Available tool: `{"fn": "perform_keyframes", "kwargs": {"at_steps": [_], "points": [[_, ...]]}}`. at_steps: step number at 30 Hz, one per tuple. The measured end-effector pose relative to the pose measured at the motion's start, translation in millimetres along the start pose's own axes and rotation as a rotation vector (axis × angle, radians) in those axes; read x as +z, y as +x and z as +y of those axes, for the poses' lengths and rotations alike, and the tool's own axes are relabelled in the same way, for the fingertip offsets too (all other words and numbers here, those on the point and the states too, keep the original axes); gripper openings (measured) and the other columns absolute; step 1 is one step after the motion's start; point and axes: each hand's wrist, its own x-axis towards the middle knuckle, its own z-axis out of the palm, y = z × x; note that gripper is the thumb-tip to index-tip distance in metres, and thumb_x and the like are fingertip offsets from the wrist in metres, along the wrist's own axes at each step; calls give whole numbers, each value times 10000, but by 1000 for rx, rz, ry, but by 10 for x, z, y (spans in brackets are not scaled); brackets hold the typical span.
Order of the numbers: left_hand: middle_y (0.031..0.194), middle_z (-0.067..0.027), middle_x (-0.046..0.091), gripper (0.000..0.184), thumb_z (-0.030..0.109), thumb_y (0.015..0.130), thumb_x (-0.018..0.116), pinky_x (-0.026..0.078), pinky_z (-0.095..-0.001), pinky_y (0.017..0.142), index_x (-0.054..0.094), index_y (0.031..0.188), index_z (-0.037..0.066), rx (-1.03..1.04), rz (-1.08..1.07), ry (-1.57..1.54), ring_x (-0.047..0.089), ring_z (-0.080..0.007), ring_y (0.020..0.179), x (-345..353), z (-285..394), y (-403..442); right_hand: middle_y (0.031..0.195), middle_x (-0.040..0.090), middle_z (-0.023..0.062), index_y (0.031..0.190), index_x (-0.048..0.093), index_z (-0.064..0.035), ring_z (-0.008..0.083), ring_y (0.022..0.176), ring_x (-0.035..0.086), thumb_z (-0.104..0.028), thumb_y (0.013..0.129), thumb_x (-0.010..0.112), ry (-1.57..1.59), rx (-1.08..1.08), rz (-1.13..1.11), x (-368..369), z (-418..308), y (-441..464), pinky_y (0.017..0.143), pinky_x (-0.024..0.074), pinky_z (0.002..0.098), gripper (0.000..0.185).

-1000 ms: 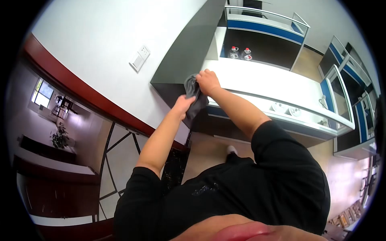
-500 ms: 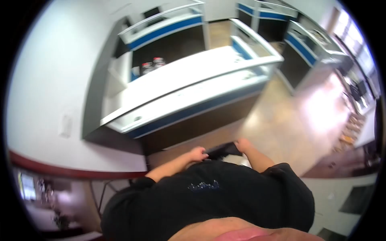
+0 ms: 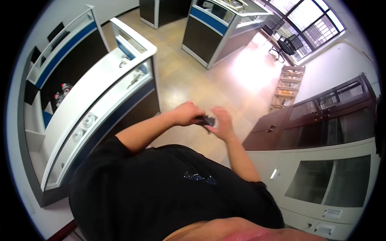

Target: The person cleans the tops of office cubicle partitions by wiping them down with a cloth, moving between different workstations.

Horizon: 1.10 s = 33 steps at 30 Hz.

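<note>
A dark grey cloth (image 3: pixel 206 120), bunched up small, is between my two hands in front of my chest. My left hand (image 3: pixel 188 113) is closed around one end of it. At the other end, my right hand (image 3: pixel 222 123) is curled with the cloth between thumb and fingers, slightly blurred by motion. Part of the cloth is hidden behind the fingers. Below both hands lies the tiled floor (image 3: pixel 181 90).
A white desk (image 3: pixel 86 84) with a glass-topped partition stands at the left, with red-capped bottles (image 3: pixel 63 91) behind it. Another cubicle (image 3: pixel 209 30) is ahead. At the right are a brown cabinet (image 3: pixel 309 120), a grey cabinet (image 3: pixel 277 193) and a wooden rack (image 3: pixel 287 86).
The view has swung right, away from the wall and doorway. My hands have come closer together, and the cloth, stretched between them half a second ago, is now bunched.
</note>
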Motion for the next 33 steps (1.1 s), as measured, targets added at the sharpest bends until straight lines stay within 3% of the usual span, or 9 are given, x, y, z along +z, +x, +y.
{"fn": "perform_keyframes", "kwargs": {"at_steps": [3, 7, 11, 14, 17, 21, 28, 30, 33], "points": [[798, -146, 698, 184, 319, 918, 739, 525, -530, 683, 689, 1033, 183, -31, -127, -29, 678, -415, 762, 147, -460, 417, 796, 686, 204, 860, 733, -61, 431, 794, 670, -297, 841, 753, 81, 361, -213, 729, 589, -136, 730, 542, 511, 237], [845, -128, 722, 218, 342, 924, 728, 537, -529, 698, 696, 1092, 205, -92, -194, 51, 700, -399, 805, 158, -1184, 828, 938, 689, 203, 744, 712, -65, 425, 871, 658, -257, 892, 738, 21, 386, -255, 1336, 1383, -292, 771, 534, 521, 244], [916, -113, 754, 200, 313, 909, 726, 560, -500, 774, 742, 1081, 211, -139, -221, -51, 722, -368, 882, 258, -1993, 1494, 1189, 683, 178, 986, 730, -87, 382, 1143, 651, -238, 826, 843, 130, 452, -160, 1413, 2212, -8, 1006, 530, 453, 247], [1044, -109, 788, 255, 293, 900, 738, 565, -449, 865, 797, 1137, 222, 21, -410, -80, 738, -329, 953, 141, -2830, 2489, 1406, 618, 208, 1478, 544, -74, 383, 1390, 540, -340, 737, 935, 186, 467, -272, 1196, 2638, 785, 1222, 375, 505, 880], [1026, -118, 795, 253, 246, 902, 744, 576, -432, 843, 795, 1139, 173, 89, -445, -391, 746, -336, 914, 107, -3018, 3230, 1227, 715, 200, 1324, 643, -74, 376, 1173, 687, -282, 802, 891, 226, 651, 46, 1169, 2948, 1484, 989, 547, 446, 614], [921, -127, 768, 177, 216, 898, 751, 556, -477, 739, 769, 1070, 178, 183, -330, -344, 715, -388, 850, -353, -3508, 4064, 966, 742, 199, 1041, 721, -62, 429, 926, 707, -178, 926, 755, 133, 584, 185, 955, 3655, 2170, 789, 554, 465, 166], [882, -145, 733, 222, 375, 966, 711, 540, -542, 731, 739, 1070, 182, 1, -288, -120, 697, -413, 857, -926, -4856, 4516, 917, 696, 204, 953, 696, -70, 442, 894, 678, -150, 868, 686, 316, 895, -306, 788, 5264, 2646, 793, 544, 516, 117], [886, -142, 733, 231, 385, 970, 705, 539, -546, 727, 728, 1070, 178, -169, -212, -14, 697, -412, 860, -1095, -5254, 4461, 874, 669, 226, 920, 685, -35, 442, 869, 670, -157, 897, 684, 124, 448, -173, 1165, 5870, 3238, 779, 539, 501, 123], [889, -142, 734, 281, 430, 984, 675, 538, -554, 734, 697, 1055, 159, -397, -217, 66, 699, -410, 867, -1547, -5639, 4111, 918, 700, 200, 953, 704, -52, 440, 882, 671, -159, 827, 760, 226, 344, -351, 1486, 6176, 4401, 800, 546, 501, 175]]}}
